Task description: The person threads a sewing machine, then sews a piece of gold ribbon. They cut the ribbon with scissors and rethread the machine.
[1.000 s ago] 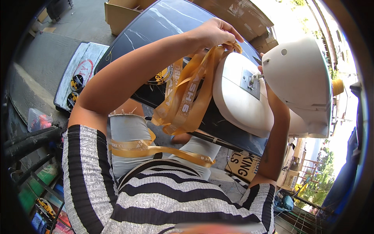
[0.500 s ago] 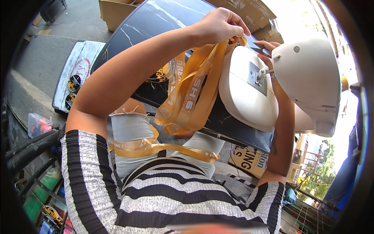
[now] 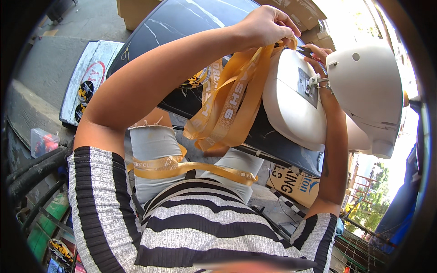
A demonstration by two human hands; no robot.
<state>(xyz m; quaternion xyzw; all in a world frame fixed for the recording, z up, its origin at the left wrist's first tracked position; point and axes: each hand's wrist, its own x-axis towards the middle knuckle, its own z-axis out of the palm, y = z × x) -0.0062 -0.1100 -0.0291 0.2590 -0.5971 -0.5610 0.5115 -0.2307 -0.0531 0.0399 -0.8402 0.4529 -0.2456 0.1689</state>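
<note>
My left hand (image 3: 268,28) reaches across the table and pinches the gathered end of several gold printed ribbons (image 3: 236,98). The ribbons hang in loops from it toward my lap. My right hand (image 3: 319,55) is partly hidden behind the head of a white sewing machine (image 3: 368,86). In that hand is a small dark pointed cutting tool, scissors or thread snips (image 3: 305,51), its tips close to the held ribbon end. Below the machine's head are the presser foot and metal needle plate (image 3: 307,88). Another gold ribbon (image 3: 195,171) lies across my thighs.
The machine stands on a dark marble-patterned table (image 3: 159,36). Cardboard boxes (image 3: 300,12) are behind it. A white board with round black stickers (image 3: 93,68) lies at left, near a clear plastic box (image 3: 44,142) and black metal bars (image 3: 36,170). A printed carton (image 3: 296,184) sits under the table.
Both hands have shifted slightly right in the picture, along with the ribbons and machine. The cutting tool's tips now sit nearer the ribbon end; the left hand keeps its pinch.
</note>
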